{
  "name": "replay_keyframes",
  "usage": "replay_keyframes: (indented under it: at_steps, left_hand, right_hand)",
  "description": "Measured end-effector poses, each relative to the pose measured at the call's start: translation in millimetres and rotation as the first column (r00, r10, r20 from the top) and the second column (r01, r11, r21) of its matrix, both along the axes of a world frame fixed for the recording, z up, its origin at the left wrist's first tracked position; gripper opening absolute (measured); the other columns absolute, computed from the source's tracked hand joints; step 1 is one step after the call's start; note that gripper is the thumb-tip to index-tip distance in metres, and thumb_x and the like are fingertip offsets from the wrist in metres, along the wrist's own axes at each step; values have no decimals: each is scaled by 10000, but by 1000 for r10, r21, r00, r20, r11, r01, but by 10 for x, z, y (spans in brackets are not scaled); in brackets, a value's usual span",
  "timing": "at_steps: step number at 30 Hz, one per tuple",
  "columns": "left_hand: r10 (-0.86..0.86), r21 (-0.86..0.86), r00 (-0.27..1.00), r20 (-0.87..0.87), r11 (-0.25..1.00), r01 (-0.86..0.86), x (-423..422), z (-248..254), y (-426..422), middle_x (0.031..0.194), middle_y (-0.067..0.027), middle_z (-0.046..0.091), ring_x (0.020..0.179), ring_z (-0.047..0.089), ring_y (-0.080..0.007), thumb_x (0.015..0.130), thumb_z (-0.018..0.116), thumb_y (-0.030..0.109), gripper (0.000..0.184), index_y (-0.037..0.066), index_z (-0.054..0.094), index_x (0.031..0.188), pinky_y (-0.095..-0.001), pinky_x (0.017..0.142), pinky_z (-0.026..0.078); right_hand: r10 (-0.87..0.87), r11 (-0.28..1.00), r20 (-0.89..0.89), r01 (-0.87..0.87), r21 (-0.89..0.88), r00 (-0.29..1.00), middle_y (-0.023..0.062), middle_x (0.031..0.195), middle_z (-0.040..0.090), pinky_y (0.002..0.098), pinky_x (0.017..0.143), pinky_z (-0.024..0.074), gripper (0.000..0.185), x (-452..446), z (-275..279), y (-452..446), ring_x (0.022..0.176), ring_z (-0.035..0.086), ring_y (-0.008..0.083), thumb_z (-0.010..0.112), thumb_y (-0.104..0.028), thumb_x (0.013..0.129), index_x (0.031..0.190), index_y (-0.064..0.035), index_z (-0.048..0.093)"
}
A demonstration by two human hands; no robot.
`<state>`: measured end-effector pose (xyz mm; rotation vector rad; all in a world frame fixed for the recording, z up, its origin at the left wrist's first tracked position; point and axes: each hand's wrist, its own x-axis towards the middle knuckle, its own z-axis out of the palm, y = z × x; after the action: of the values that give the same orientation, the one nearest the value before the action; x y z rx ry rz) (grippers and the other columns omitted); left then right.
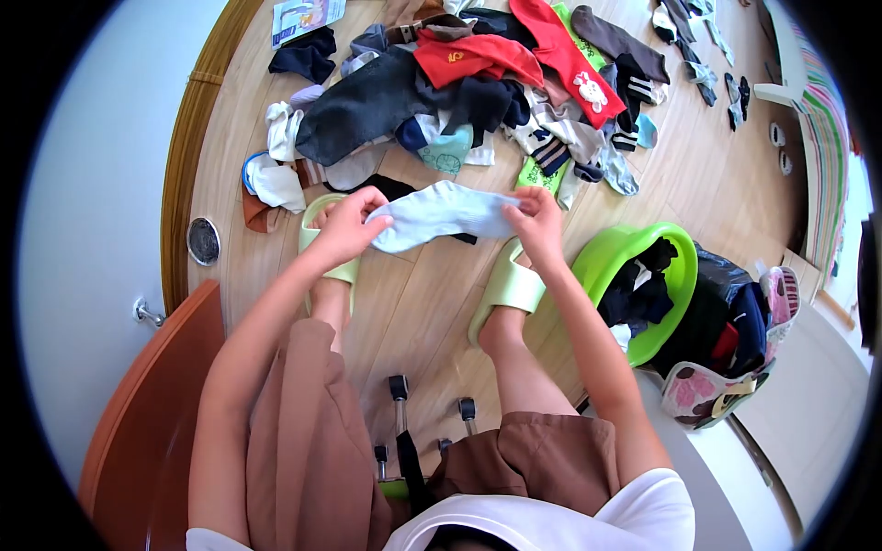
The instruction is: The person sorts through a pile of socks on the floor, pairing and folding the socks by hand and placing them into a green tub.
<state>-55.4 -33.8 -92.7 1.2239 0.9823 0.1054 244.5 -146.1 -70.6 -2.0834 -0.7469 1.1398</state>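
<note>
A light blue sock (445, 213) is stretched out flat between my two hands, above the floor and between my feet. My left hand (350, 223) pinches its toe end between thumb and fingers. At the cuff end, my right hand (537, 220) grips the edge the same way. Behind the sock, a black sock (390, 187) lies on the floor, partly covered. Just beyond is a big heap of mixed socks, with a large dark grey one (363, 106) and a red one bearing a white rabbit (560, 55) on top.
At my right stand a green basin (684, 317) holding dark socks and a patterned bag (691, 393) full of clothes. Several socks (703, 78) lie in a row at the far right. A wooden panel (156, 432) is at my left, near a round metal doorstop (203, 241).
</note>
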Motion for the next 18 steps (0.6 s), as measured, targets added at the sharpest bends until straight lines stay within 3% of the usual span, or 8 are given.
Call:
replay_keyframes:
  at_steps: [1, 5, 6, 8, 11, 13, 16, 18]
  left_hand:
    - [3, 177, 990, -144, 984, 23, 30, -5, 28, 913, -21, 624, 801, 610, -97, 897, 694, 59, 153, 30, 598, 1013, -253, 718, 494]
    - [140, 766, 986, -91, 643, -20, 248, 331, 380, 936, -143, 582, 859, 614, -346, 832, 660, 32, 166, 21, 601, 986, -422, 742, 495]
    - [168, 791, 984, -52, 609, -62, 313, 377, 505, 969, -139, 580, 917, 605, -343, 832, 660, 31, 171, 32, 608, 995, -412, 791, 492]
    - [185, 931, 981, -51, 365, -21, 444, 544, 766, 1085, -131, 594, 1040, 587, -334, 824, 683, 62, 226, 55, 632, 1043, -432, 870, 482]
    - [215, 987, 966, -140, 113, 118, 648, 683, 1028, 1226, -107, 609, 1160, 554, -334, 813, 721, 105, 279, 76, 669, 1086, -461, 982, 451]
    - [122, 941, 953, -276, 238, 242, 610, 365, 1162, 1295, -107, 591, 1205, 537, -337, 813, 732, 134, 332, 97, 671, 1137, -479, 1004, 439]
    - [66, 887, 937, -343, 350, 300, 513, 71, 1165, 1372, -107, 561, 1256, 519, -340, 838, 712, 141, 362, 109, 664, 1195, -472, 1038, 431]
    - [72, 891, 949, -308, 373, 261, 463, 61, 1102, 1395, -102, 548, 1266, 514, -339, 855, 693, 135, 352, 109, 663, 1204, -467, 1047, 428]
  right_hand:
    - [36, 994, 252, -60, 87, 967, 118, 1074, 695, 397, 906, 521, 305, -26, 36, 58, 1033, 663, 277, 729, -68, 816, 1095, -6, 622]
    - [96, 837, 603, -392, 381, 792, 119, 1122, 677, 391, 926, 493, 314, -36, 239, 754, 1067, 635, 287, 765, -74, 787, 1085, -67, 668]
    - [94, 767, 627, -457, 450, 774, 126, 1149, 668, 425, 964, 473, 338, -117, 297, 1038, 1098, 620, 319, 773, -83, 767, 1093, -89, 682]
    - [15, 646, 791, -609, 459, 612, 113, 1225, 644, 481, 995, 447, 382, -334, 398, 1562, 1155, 582, 340, 784, -151, 748, 1120, -128, 696]
    - [85, 712, 924, -671, 206, 373, 120, 1267, 623, 531, 985, 437, 374, -494, 343, 2033, 1159, 563, 366, 741, -174, 744, 1117, -163, 730]
    - [241, 759, 866, -641, 113, 438, 143, 1180, 652, 529, 980, 432, 297, -358, -57, 2280, 1085, 578, 407, 717, -167, 743, 1037, -151, 760]
    - [64, 764, 798, -544, 347, 599, 197, 941, 696, 469, 818, 522, 264, 197, -103, 2360, 906, 641, 386, 671, -107, 737, 979, -96, 776]
    - [-33, 793, 744, -435, 425, 667, 209, 924, 694, 468, 816, 526, 246, 636, -17, 2269, 937, 644, 370, 655, -98, 741, 955, -74, 774]
